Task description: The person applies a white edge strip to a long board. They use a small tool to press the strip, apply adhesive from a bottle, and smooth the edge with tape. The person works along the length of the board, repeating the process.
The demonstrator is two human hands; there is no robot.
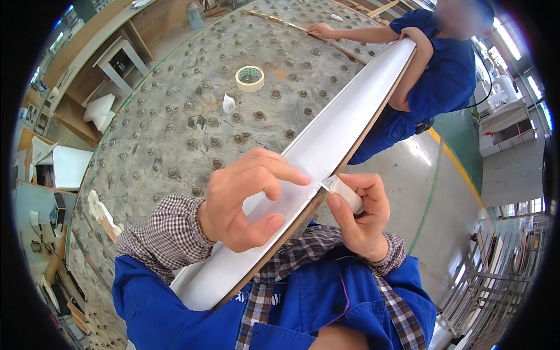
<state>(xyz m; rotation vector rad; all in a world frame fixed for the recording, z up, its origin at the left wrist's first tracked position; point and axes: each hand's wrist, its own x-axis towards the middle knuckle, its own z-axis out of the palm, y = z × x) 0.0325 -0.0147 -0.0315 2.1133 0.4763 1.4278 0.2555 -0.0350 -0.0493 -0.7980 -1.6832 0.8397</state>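
A long white board [349,119] with a brown edge runs diagonally in front of me, from my lap up toward a co-worker. In my right hand [368,216] is a small white squeeze bottle [345,194], its thin nozzle pointing left at the board's near edge. Whether the nozzle touches the edge I cannot tell. My left hand [248,198] is over the board with fingers apart and nothing in them. Its index fingertip is near the board's surface, close to the nozzle.
The studded work table [175,140] carries a roll of masking tape [249,79], another small white bottle [228,104] and torn white scrap [104,213]. At the far right a co-worker [434,64] in blue leans on the board, one hand on a long thin strip [277,21].
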